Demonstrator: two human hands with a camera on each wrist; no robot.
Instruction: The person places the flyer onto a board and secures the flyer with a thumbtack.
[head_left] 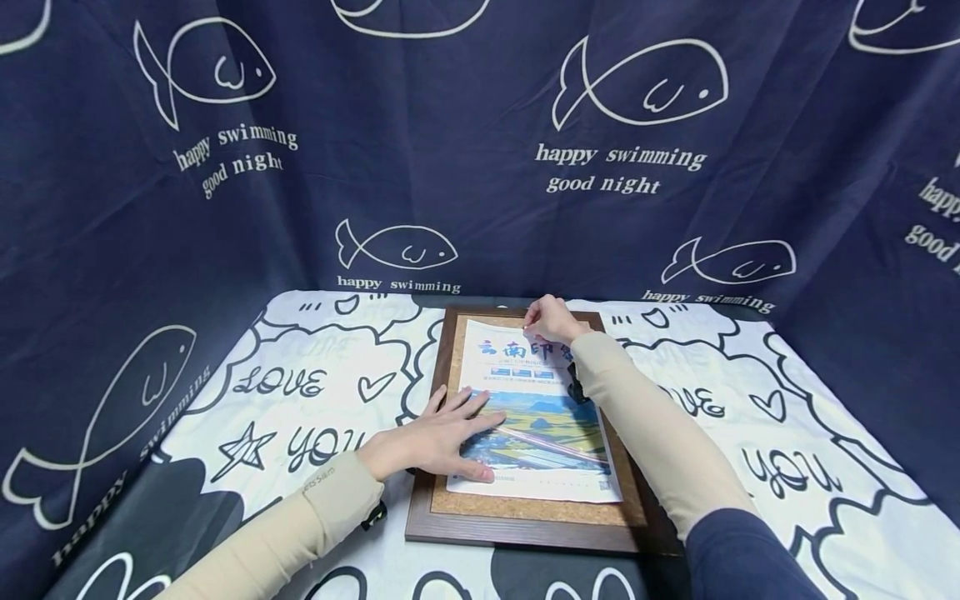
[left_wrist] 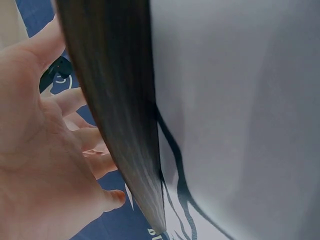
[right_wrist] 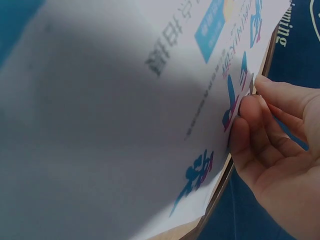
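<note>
A dark wooden frame (head_left: 517,527) with a cork board inside lies flat on the table. On the cork lies a printed poster (head_left: 536,433) with a landscape picture and blue characters. My left hand (head_left: 442,433) rests flat with spread fingers on the poster's left edge and the frame's left side (left_wrist: 122,125). At the poster's top edge my right hand (head_left: 549,319) pinches the paper (right_wrist: 150,115) between thumb and fingertips (right_wrist: 250,107). The right forearm crosses over the poster's right part.
A white tablecloth (head_left: 750,417) with black doodles and "LOVE YOU" lettering covers the table. Dark blue curtains (head_left: 450,125) printed with fish and words close in the back and both sides.
</note>
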